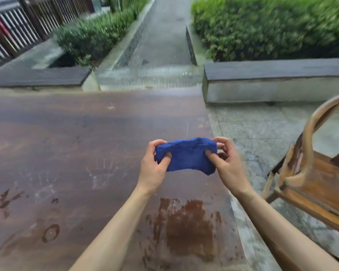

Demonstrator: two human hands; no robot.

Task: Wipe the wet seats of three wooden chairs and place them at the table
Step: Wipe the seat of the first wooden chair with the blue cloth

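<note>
Both hands (190,165) pinch blue cloth (186,154) — above table (67,143).

A large dark brown wooden table (67,143) fills the lower left, its top streaked with wet patches and a faint ring mark. A wooden chair (311,184) stands on grey stone paving (262,133) just beside its right edge.

The cloth (186,154) is blue, nappy and matt, like terry. Under it the table (67,143) is dark reddish wood, smooth with a dull sheen, marked by darker wet blotches. Right of the table, the chair (309,173) is worn, streaky brown wood over rough grey stone paving (262,133).
</note>
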